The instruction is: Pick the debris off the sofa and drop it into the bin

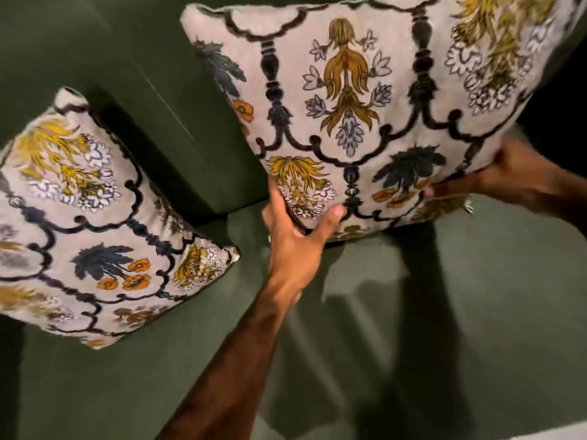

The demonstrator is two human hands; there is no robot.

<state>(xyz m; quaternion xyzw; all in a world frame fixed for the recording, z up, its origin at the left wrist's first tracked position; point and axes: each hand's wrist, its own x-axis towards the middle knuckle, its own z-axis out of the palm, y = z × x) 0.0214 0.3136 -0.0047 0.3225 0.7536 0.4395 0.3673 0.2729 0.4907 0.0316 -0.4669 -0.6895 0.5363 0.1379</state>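
**Both hands grip a patterned cushion above the green sofa seat**

Head view: a dark green velvet sofa [476, 296] fills the frame, its seat running across the lower half and its back cushion rising toward 11 o'clock. Two matching cushions with a pale ground, dark scalloped lines and yellow, orange and slate-blue flowers are in sight.

The larger cushion [365, 100] takes up the area from 12 to 2 o'clock. It is raised on its lower edge, tilted, and casts a dark shadow on the seat below it. The left hand [295, 246] reaches in from 6 o'clock along a bare forearm and clamps the cushion's lower left corner, thumb pressed on the printed face and fingers tucked behind. The right hand [514, 179] comes in from 3 o'clock and pinches the lower right edge, near a small metal zip pull.

The second cushion [95, 223] leans at 9 o'clock against the sofa back, one corner pointing toward the left hand, apart from it.

The bared seat under the lifted cushion shows smooth green fabric and shadow; I cannot make out any debris there.
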